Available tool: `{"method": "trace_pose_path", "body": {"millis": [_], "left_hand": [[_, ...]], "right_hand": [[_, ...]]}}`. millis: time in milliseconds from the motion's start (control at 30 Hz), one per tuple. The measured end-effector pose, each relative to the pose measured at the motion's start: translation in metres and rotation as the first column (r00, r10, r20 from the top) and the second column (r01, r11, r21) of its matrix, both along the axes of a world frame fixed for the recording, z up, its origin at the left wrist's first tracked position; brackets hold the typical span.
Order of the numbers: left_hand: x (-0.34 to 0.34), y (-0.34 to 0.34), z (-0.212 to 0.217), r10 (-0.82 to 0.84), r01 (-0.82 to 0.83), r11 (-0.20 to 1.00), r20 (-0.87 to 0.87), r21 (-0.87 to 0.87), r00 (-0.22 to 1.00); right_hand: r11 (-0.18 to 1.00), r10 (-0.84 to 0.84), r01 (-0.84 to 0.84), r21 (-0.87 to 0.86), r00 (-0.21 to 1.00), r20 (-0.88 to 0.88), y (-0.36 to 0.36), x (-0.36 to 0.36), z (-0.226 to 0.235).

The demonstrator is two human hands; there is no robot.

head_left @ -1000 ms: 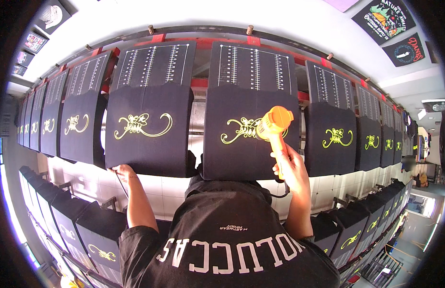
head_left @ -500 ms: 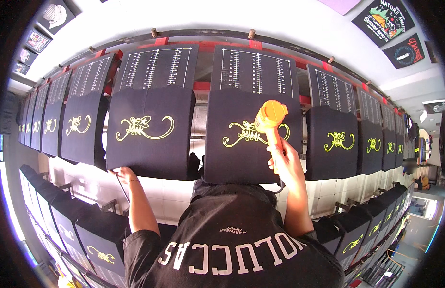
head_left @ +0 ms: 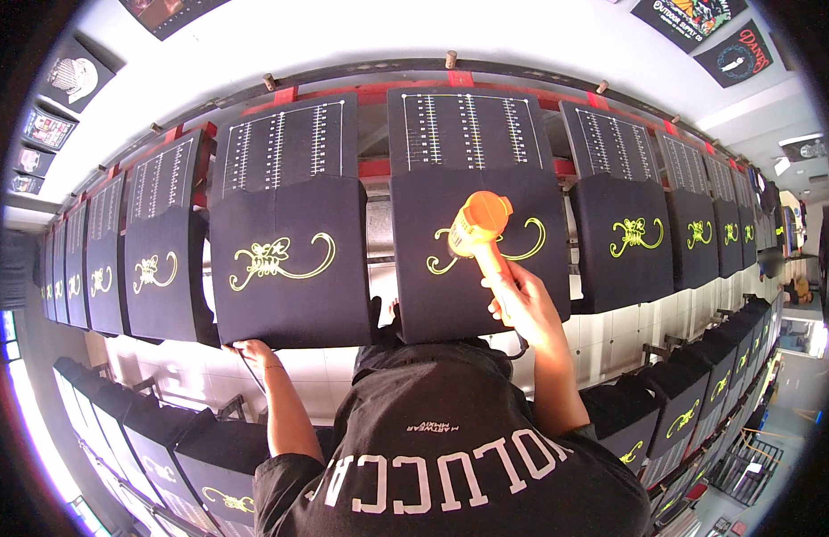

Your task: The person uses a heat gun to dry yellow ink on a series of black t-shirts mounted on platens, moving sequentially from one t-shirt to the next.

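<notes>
My right hand is wrapped round the handle of an orange heat gun. The gun is above a black shirt stretched over a board in front of me, its nozzle over the yellow-green line print and hiding the print's middle. To the left, my left hand is closed at the lower left corner of another black shirt, which bears the same print. A thin dark cord runs down from its fingers. Whether those fingers also touch the cloth, I cannot tell.
More boards with printed black shirts line the rack on both sides, with white ruler marks on their upper ends. A dark rail runs behind them. A second row of shirt-covered boards stands on my near side, over the tiled floor.
The heat gun has shifted left across the print, uncovering its right curl more. My left hand stays at the shirt corner. The whole view has turned slightly.
</notes>
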State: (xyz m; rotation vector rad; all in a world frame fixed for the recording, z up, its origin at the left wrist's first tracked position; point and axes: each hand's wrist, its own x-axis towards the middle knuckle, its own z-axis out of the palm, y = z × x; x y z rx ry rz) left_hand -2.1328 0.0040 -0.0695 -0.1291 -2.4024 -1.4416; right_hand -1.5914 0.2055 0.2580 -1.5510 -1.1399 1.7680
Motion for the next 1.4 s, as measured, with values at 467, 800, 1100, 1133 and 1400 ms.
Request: {"method": "trace_pose_path", "body": {"millis": [467,800,1100,1133,1400], "left_hand": [[-0.093,-0.009,-0.020,-0.177,0.178,0.981,0.021,-0.071,0.984],[-0.070,0.008,0.001,-0.153,0.146,0.988,0.199,0.049,0.968],[-0.076,-0.030,0.017,-0.236,0.211,0.972,0.424,0.106,0.874],[-0.081,-0.043,0.020,-0.232,0.199,0.973,0.460,0.120,0.857],[-0.103,-0.092,0.077,-0.196,0.117,0.976,0.500,0.185,0.843]], "right_hand": [[0.997,-0.074,0.075,-0.027,0.996,0.042,-0.029,-0.026,0.011],[0.998,-0.043,0.042,-0.038,0.999,-0.026,-0.046,-0.038,0.009],[1.000,-0.017,0.017,-0.009,0.999,-0.035,-0.039,-0.044,-0.003],[1.000,-0.007,0.007,-0.020,1.000,-0.022,-0.037,-0.046,-0.002],[1.000,-0.015,0.016,-0.011,0.998,0.060,-0.027,-0.059,0.007]]}}
